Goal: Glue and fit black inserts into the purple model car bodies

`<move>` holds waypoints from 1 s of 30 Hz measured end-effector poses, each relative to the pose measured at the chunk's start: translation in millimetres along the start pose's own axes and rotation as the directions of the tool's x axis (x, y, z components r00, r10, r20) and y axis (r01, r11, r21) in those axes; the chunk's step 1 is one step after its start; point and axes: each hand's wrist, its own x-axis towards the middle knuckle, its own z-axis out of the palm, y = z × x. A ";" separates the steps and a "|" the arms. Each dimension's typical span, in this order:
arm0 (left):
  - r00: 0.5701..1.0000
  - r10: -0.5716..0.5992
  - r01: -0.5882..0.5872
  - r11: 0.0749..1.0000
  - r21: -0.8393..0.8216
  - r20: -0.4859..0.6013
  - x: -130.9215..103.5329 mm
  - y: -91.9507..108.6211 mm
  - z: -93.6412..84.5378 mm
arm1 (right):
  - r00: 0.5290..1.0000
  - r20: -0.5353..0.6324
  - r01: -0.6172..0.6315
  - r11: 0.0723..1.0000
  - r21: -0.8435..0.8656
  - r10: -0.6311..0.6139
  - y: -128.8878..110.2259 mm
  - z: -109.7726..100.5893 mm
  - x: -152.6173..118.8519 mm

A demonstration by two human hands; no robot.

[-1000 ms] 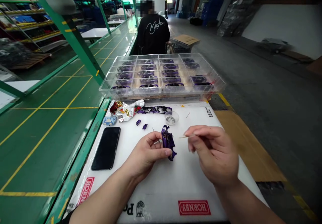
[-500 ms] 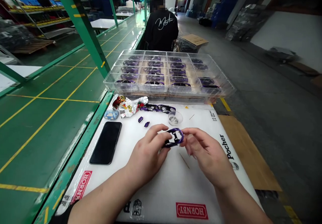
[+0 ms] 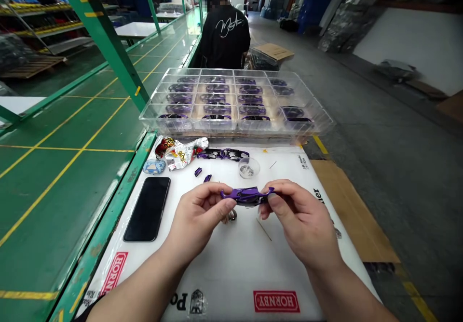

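Note:
A purple and black model car body (image 3: 246, 195) is held side-on above the white work surface, between my two hands. My left hand (image 3: 202, 218) pinches its left end between thumb and fingers. At its right end the thumb and fingers of my right hand (image 3: 302, 221) are closed on it. Under my left fingers shows a small shiny metal thing (image 3: 232, 215), whose kind I cannot make out. Just beyond my hands lie two small purple parts (image 3: 197, 171), and a clear round dish (image 3: 249, 168) holds tiny silvery bits. A thin stick (image 3: 265, 230) lies below the car body.
A clear compartment tray (image 3: 237, 128) with several purple car bodies stands at the back. More car bodies (image 3: 223, 154), a crumpled foil wrapper (image 3: 183, 153), a blue-and-white oval item (image 3: 154, 167) and a phone (image 3: 147, 208) lie around. A person (image 3: 226, 35) sits ahead beside the green bench (image 3: 77, 134).
The car body has been turned from showing its open frame to showing its purple side. My left hand has shifted to its left end, and both hands now grip it.

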 end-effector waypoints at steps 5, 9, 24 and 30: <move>0.999 0.045 -0.045 0.999 0.031 0.012 -5.3 4.5 7.3 | 0.995 -0.063 -0.075 0.996 0.046 0.078 1.4 4.9 2.7; 0.998 0.040 -0.044 0.995 0.085 0.042 -7.3 4.3 7.8 | 0.989 -0.105 -0.093 0.993 0.077 0.101 1.9 4.9 1.3; 0.992 0.037 -0.045 0.997 0.065 0.122 -12.5 5.0 9.1 | 0.986 -0.116 -0.113 0.993 0.043 0.117 -0.1 7.9 4.8; 0.992 0.042 -0.052 0.996 0.079 0.119 -13.6 3.5 10.4 | 0.984 -0.121 -0.130 0.991 0.033 0.133 4.0 9.7 4.9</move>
